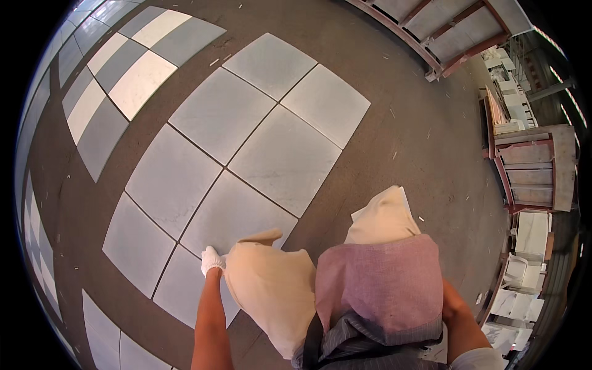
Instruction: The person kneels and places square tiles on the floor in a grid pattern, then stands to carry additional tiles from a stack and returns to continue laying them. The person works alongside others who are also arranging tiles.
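**Reaching down to the laid marble slabs**

Bending low, the left hand (213,260), covered by a white glove, was held down against the near slab (231,216) of a block of pale grey marble tiles (246,132) set out on the brown floor (394,142). The gloved fingers were seen drawn together over the slab's near edge; whether anything was clamped under them could not be told. The right hand was hidden behind the knee, with only the forearm (459,324) showing at about five o'clock, so its grip could not be told either.

The block occupied the middle of the view, from about seven o'clock up to one o'clock. Roughly nine slabs were counted in it, set edge to edge with thin dark joints, and all appeared flat and aligned. By that showing, most of the laying was judged to have been done already, with attention now on the nearest row, at about six to seven o'clock. What remained could not be read beyond that.

The long axis of the block was seen running from seven o'clock toward one o'clock, and the touched slab's edges followed the same diagonal.

A second group of grey and white tiles (117,68) lay at ten to eleven o'clock. Red metal racks with stacked stone (530,166) stood at three o'clock, and further racks (450,31) at one o'clock.
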### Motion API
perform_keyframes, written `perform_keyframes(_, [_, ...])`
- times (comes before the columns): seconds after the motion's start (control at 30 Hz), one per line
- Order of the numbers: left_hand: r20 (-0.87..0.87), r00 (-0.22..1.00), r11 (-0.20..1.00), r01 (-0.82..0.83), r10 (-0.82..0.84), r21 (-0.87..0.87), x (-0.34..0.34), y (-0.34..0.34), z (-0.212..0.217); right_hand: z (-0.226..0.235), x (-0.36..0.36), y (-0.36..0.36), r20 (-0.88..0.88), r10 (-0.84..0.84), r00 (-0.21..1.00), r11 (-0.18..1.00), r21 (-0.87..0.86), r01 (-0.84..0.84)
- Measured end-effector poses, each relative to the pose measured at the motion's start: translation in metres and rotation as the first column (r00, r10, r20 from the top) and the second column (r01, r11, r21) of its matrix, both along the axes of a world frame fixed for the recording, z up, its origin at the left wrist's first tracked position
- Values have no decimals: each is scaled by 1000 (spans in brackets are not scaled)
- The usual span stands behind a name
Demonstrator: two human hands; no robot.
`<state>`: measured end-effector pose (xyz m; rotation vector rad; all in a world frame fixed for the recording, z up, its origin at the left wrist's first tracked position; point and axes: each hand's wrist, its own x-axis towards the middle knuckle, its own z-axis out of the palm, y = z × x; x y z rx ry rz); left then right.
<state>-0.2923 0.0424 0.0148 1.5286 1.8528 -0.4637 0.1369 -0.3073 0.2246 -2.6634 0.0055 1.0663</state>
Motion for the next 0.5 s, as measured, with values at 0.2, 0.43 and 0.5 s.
perform_keyframes(0.2, [-21,999,998,51,-50,42,-7,-3,-23,-69,-28,19,-62,42,997,999,33,-40])
perform_keyframes(0.43, [-11,973,963,228,-232,-144,-3,8,0,-110,45,-2,135,145,980,987,-87,-134])
perform_keyframes(0.5, [-38,935,915,335,-352,-225,-6,17,-5,-128,88,-41,253,189,949,975,-166,-150])
